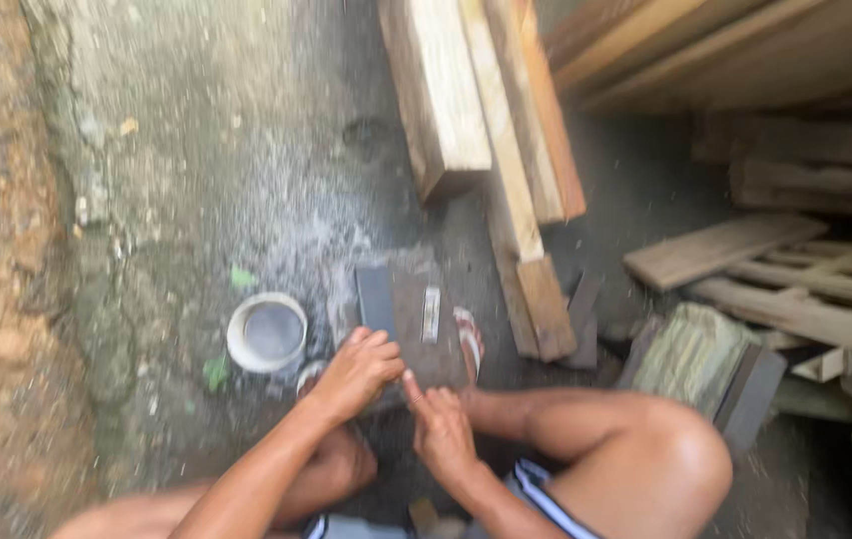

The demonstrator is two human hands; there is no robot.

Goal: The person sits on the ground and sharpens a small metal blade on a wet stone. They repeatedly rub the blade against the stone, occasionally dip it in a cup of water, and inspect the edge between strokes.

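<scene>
On wet concrete, both hands (401, 394) press a dark flat stone (378, 297).

Bare arms and legs, dark shorts (536, 489) with white stripes, a red-and-white sandal (469, 339).

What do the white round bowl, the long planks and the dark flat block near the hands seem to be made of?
White bowl: probably plastic, given its smooth, even rim. Planks: raw wood, pale and unpainted, with rough edges. Dark flat block: possibly stone, matte grey; blur leaves this uncertain.
</scene>
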